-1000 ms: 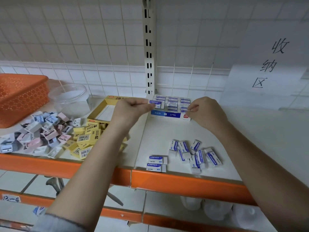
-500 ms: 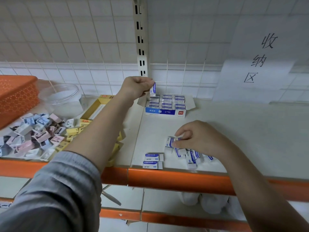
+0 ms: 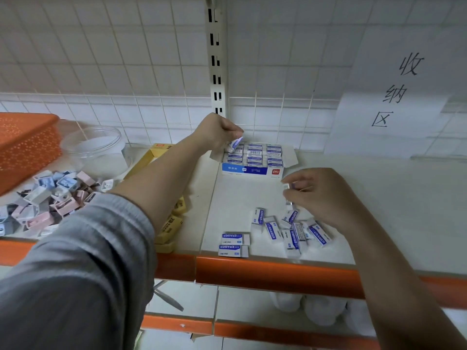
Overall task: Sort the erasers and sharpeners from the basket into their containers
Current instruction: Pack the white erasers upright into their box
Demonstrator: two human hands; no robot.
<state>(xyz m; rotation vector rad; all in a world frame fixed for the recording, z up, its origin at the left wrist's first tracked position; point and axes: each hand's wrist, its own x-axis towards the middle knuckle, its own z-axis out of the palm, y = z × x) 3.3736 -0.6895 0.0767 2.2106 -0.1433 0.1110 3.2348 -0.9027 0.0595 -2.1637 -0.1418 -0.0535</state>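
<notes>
My left hand (image 3: 218, 131) pinches a white-and-blue eraser (image 3: 235, 144) tilted over the back left corner of the blue eraser box (image 3: 250, 170), which is packed with rows of erasers. My right hand (image 3: 321, 195) hovers above the shelf to the right of the box and pinches another eraser (image 3: 288, 186) in its fingertips. Several loose erasers (image 3: 290, 228) lie below that hand near the shelf's front edge, two more (image 3: 233, 243) side by side to their left. A heap of pastel sharpeners (image 3: 48, 198) lies at the left.
An orange basket (image 3: 25, 142) stands at the far left, a clear round tub (image 3: 96, 150) beside it. A yellow box (image 3: 156, 152) and yellow erasers (image 3: 171, 223) lie partly under my left arm. The shelf has an orange front rail (image 3: 278, 271). A paper sign (image 3: 394, 97) hangs on the tiled wall.
My left hand lowered its eraser toward the box's back left corner. My right hand rose from the loose pile with an eraser pinched in its fingers.
</notes>
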